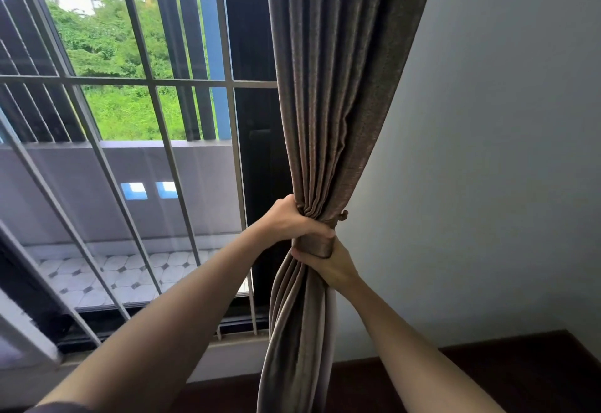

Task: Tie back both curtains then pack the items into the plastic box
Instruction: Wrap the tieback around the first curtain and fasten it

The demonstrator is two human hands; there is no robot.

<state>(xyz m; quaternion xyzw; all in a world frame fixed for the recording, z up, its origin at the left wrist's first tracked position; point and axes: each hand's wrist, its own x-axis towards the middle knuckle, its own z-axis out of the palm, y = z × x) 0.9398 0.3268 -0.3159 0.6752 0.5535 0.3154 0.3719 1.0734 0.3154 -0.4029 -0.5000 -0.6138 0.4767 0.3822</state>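
Observation:
A brown curtain [328, 93] hangs at the right side of the window, gathered into a tight bunch at mid height. A shiny brown tieback band [313, 246] wraps the bunch. My left hand [294, 219] grips the curtain from the left, just above the band, thumb lying across it. Just below the band, my right hand [328, 266] clasps the curtain from the right, fingers touching the band's lower edge. A small hook [343, 215] sticks out of the wall beside the bunch. The plastic box and the other curtain are out of view.
A window with grey metal bars [156, 103] fills the left half, with a tiled balcony [113, 272] beyond. A plain grey wall [487, 152] lies to the right. Dark wooden floor [487, 370] and skirting show at the bottom right.

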